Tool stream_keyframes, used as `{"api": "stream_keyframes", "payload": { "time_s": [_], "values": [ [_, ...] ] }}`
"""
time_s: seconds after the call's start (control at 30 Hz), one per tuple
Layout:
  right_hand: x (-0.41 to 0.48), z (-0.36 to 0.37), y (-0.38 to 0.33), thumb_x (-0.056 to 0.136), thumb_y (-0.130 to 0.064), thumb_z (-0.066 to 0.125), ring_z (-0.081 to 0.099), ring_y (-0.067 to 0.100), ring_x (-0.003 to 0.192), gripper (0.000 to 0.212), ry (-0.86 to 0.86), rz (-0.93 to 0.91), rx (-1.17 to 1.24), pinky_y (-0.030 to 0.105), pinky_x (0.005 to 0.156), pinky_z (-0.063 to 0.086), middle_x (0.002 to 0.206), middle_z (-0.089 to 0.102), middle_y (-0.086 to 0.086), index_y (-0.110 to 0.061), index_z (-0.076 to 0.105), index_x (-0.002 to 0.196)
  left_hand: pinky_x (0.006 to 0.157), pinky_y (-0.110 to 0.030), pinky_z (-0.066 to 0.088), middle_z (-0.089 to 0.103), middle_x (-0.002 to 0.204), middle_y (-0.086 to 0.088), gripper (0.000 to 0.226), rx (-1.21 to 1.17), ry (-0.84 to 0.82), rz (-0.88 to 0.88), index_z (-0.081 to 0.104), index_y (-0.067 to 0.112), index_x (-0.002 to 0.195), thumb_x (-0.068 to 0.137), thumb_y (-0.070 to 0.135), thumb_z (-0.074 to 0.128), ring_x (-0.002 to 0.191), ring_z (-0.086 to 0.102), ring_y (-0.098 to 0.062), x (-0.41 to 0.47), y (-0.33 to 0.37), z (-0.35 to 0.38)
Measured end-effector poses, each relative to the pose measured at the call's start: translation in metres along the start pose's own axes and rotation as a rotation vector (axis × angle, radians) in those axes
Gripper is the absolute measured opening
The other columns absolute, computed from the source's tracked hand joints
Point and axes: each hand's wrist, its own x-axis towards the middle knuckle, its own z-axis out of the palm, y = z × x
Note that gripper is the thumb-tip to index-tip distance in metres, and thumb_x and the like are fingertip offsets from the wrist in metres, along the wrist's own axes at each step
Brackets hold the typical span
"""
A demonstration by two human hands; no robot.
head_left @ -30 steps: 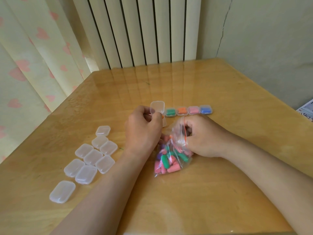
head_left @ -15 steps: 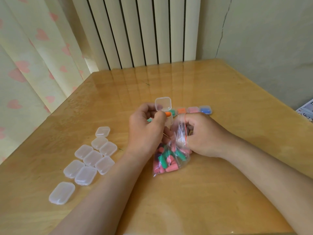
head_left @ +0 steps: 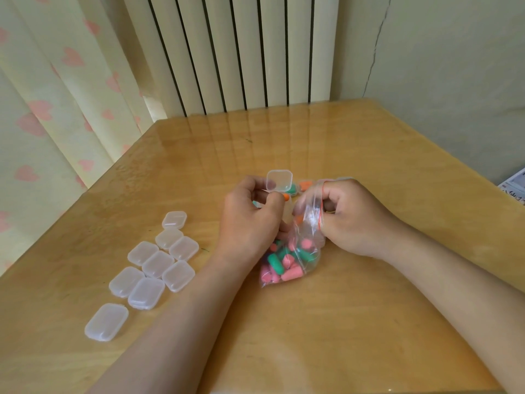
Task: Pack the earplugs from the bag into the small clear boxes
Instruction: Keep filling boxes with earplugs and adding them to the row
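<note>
A clear zip bag (head_left: 295, 251) of pink, green and orange earplugs lies at the table's middle. My right hand (head_left: 355, 217) pinches its red-striped mouth and holds it up. My left hand (head_left: 250, 220) grips a small clear box (head_left: 279, 180) whose lid stands open, with an orange earplug (head_left: 286, 197) showing at its fingertips beside the bag's mouth. Behind the hands a filled green box (head_left: 292, 189) and a filled orange box (head_left: 305, 185) peek out; the others in that row are hidden.
Several empty closed clear boxes (head_left: 154, 263) lie in a cluster at the left of the wooden table (head_left: 369, 322). A radiator and a curtain stand behind the table, a wall on the right. Printed paper (head_left: 514, 186) shows at the right edge.
My right hand has lifted the bag's mouth higher and further back, covering the pink and blue boxes. My left hand has raised the open box and brought it closer to the bag.
</note>
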Motion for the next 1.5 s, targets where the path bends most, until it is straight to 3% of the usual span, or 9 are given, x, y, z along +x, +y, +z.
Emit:
{"api": "stream_keyframes", "payload": {
  "time_s": [0.13, 0.27, 0.47, 0.57, 0.7, 1.0, 1.2, 1.33, 1.5],
  "values": [
    [0.001, -0.009, 0.001, 0.086, 0.012, 0.055, 0.073, 0.028, 0.085, 0.031, 0.022, 0.049, 0.112, 0.041, 0.070, 0.060, 0.091, 0.076, 0.010, -0.012, 0.075, 0.081, 0.039, -0.027, 0.044, 0.066, 0.086, -0.011, 0.009, 0.013, -0.009, -0.014, 0.061, 0.014, 0.096, 0.091, 0.009, 0.056, 0.043, 0.063, -0.018, 0.002, -0.002, -0.001],
    [0.001, -0.016, 0.000, 0.087, 0.013, 0.058, 0.071, 0.025, 0.075, 0.032, -0.027, 0.065, 0.157, 0.029, 0.057, 0.054, 0.089, 0.076, 0.015, -0.012, 0.077, 0.080, 0.038, -0.028, 0.046, 0.064, 0.081, -0.008, 0.006, 0.012, -0.005, -0.033, 0.061, 0.013, 0.096, 0.091, 0.010, 0.057, 0.044, 0.065, -0.020, 0.005, -0.002, -0.001],
    [0.004, -0.025, 0.000, 0.082, 0.017, 0.050, 0.061, 0.020, 0.058, 0.026, 0.073, 0.074, 0.147, 0.033, 0.054, 0.050, 0.081, 0.070, 0.027, 0.003, 0.072, 0.081, 0.039, -0.029, 0.049, 0.065, 0.086, -0.004, 0.008, 0.021, 0.011, -0.015, 0.060, 0.014, 0.093, 0.091, 0.009, 0.054, 0.046, 0.066, -0.015, 0.003, 0.000, -0.002],
    [0.005, -0.024, 0.000, 0.082, 0.015, 0.053, 0.058, 0.015, 0.052, 0.026, 0.182, 0.066, 0.145, 0.031, 0.052, 0.050, 0.071, 0.068, 0.023, -0.001, 0.072, 0.077, 0.040, -0.032, 0.051, 0.066, 0.089, -0.007, 0.008, 0.025, 0.022, -0.010, 0.061, 0.013, 0.094, 0.090, 0.009, 0.055, 0.048, 0.068, -0.018, 0.003, 0.001, -0.003],
    [0.009, -0.027, 0.001, 0.082, 0.014, 0.057, 0.062, 0.014, 0.056, 0.031, 0.362, 0.039, 0.182, 0.026, 0.054, 0.053, 0.060, 0.068, 0.000, -0.013, 0.071, 0.075, 0.042, -0.041, 0.052, 0.065, 0.091, -0.008, 0.007, -0.016, 0.046, -0.007, 0.061, 0.012, 0.098, 0.091, 0.011, 0.060, 0.050, 0.069, -0.023, 0.003, 0.002, -0.004],
    [0.008, -0.029, -0.006, 0.076, -0.014, 0.066, 0.067, 0.017, 0.072, 0.013, 0.670, -0.078, 0.186, 0.046, 0.072, 0.060, 0.077, 0.069, -0.002, -0.026, 0.069, 0.080, 0.050, -0.041, 0.060, 0.064, 0.076, -0.005, 0.010, -0.175, 0.029, 0.016, 0.063, 0.002, 0.100, 0.090, -0.001, 0.064, 0.055, 0.071, -0.026, 0.001, 0.006, -0.002],
    [0.007, -0.028, -0.006, 0.086, -0.009, 0.064, 0.069, 0.020, 0.077, 0.017, 0.741, -0.156, 0.151, 0.045, 0.074, 0.059, 0.081, 0.070, -0.001, -0.025, 0.069, 0.086, 0.053, -0.037, 0.061, 0.067, 0.095, -0.023, 0.011, -0.150, -0.001, -0.020, 0.064, 0.003, 0.100, 0.089, 0.002, 0.065, 0.058, 0.072, -0.028, 0.003, 0.003, -0.001],
    [0.005, -0.027, -0.009, 0.089, -0.003, 0.065, 0.070, 0.016, 0.080, 0.018, 0.707, -0.235, 0.149, 0.035, 0.073, 0.057, 0.086, 0.072, 0.001, -0.019, 0.070, 0.091, 0.055, -0.041, 0.061, 0.068, 0.093, -0.023, 0.009, -0.151, -0.019, -0.032, 0.064, 0.004, 0.099, 0.090, 0.003, 0.064, 0.059, 0.073, -0.030, 0.004, 0.001, 0.001],
    [-0.002, -0.011, -0.007, 0.087, -0.004, 0.071, 0.069, 0.008, 0.084, 0.015, 0.421, -0.301, -0.074, 0.018, 0.076, 0.051, 0.089, 0.074, -0.010, -0.018, 0.076, 0.091, 0.055, -0.037, 0.061, 0.070, 0.092, -0.022, 0.010, -0.179, -0.044, -0.028, 0.064, 0.003, 0.102, 0.092, 0.002, 0.063, 0.062, 0.073, -0.031, 0.004, 0.000, 0.002]
  ]
}}
